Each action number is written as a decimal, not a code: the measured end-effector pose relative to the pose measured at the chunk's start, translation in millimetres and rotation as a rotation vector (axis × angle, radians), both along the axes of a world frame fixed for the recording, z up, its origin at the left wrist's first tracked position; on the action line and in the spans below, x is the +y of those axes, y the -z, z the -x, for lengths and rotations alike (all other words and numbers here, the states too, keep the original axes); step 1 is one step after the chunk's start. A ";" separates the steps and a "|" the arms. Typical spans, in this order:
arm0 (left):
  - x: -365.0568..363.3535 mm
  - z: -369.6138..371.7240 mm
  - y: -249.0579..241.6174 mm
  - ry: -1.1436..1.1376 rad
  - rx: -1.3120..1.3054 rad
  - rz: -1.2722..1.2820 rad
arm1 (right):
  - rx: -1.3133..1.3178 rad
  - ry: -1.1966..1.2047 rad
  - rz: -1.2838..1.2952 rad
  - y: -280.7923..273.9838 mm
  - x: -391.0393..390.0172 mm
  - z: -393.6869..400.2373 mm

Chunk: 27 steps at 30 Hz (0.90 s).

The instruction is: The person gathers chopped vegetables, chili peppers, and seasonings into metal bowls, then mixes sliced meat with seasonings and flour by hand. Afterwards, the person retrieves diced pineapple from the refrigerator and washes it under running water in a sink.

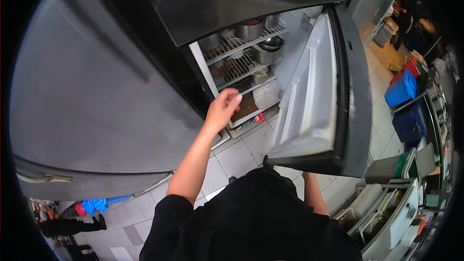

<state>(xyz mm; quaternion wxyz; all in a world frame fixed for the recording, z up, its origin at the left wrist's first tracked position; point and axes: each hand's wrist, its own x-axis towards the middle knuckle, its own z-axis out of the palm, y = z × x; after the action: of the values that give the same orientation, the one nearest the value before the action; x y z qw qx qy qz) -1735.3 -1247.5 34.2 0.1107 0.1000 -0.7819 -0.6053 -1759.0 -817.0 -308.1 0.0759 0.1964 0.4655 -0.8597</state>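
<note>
The left hand [223, 108] reaches up with fingers loosely curled, holding nothing, at the edge of the open stainless-steel refrigerator [96, 92], just before its white wire shelves [237, 67] of round metal bowls [263, 55]. The right hand is hidden below the open white-lined door [309, 96], so its grip cannot be told.

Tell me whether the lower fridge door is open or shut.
Open. The lower fridge door is swung wide, baring wire shelves with metal pots; the left hand reaches toward them.
</note>
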 end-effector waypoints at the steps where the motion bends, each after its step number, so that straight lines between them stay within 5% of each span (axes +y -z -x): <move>1: -5.5 26.9 0.9 -0.036 0.071 0.063 | -0.012 0.061 -0.020 1.7 17.1 1.8; 5: -36.6 145.7 -19.7 -0.355 0.260 0.528 | -0.063 0.238 -0.152 -24.1 84.9 15.1; 7: -47.1 194.0 -45.1 -0.370 0.027 0.598 | -0.110 0.305 -0.245 -34.1 119.7 28.6; 12: -104.0 303.4 -36.9 -0.537 -0.293 1.285 | -0.267 0.369 -0.453 -66.9 162.5 69.1; 17: -114.9 327.9 -50.8 -0.616 -0.284 1.238 | -0.467 0.273 -0.610 -62.3 173.1 69.9; 19: -149.2 342.4 -26.8 -0.599 -0.223 1.282 | -0.585 0.149 -0.675 12.1 194.9 58.7; 21: -170.2 353.8 -17.9 -0.666 -0.385 1.137 | -0.414 -0.092 -0.352 113.6 221.8 37.5; 23: -171.1 346.0 -19.4 -0.664 -0.354 1.134 | -0.553 -0.046 -0.506 33.7 132.7 58.0; 26: -170.3 329.0 -24.4 -0.666 -0.343 1.115 | -0.138 -0.470 -0.692 12.3 37.7 145.7; 27: -171.4 324.6 -24.4 -0.667 -0.341 1.110 | 0.024 -0.491 -0.647 -65.1 -20.5 175.8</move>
<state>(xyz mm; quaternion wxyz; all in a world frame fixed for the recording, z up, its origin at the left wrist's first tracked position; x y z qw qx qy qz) -2059.9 -1418.9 58.6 0.2018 0.3588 -0.9111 -0.0224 -1934.8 -837.4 -243.0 0.2077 0.0830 0.7458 -0.6275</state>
